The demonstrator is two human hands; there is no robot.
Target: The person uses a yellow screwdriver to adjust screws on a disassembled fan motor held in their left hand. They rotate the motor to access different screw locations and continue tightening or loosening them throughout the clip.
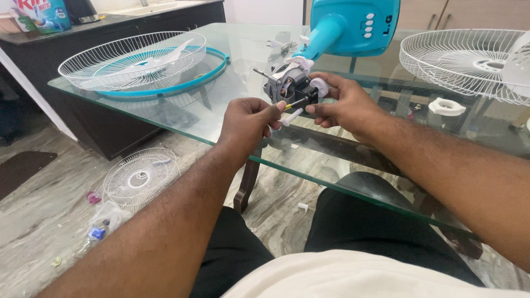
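The fan is all apart (grilles (pixel 132 60) off). Left hand (pixel 245 124) pinches a screwdriver (pixel 292 105) at the motor (pixel 290 83); right hand (pixel 345 105) grips it.

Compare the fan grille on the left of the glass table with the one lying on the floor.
The table grille looks larger and sits with a teal rim ring around it; the floor grille looks smaller, has no ring and lies on the marble floor. Both are white wire, round and lying flat.
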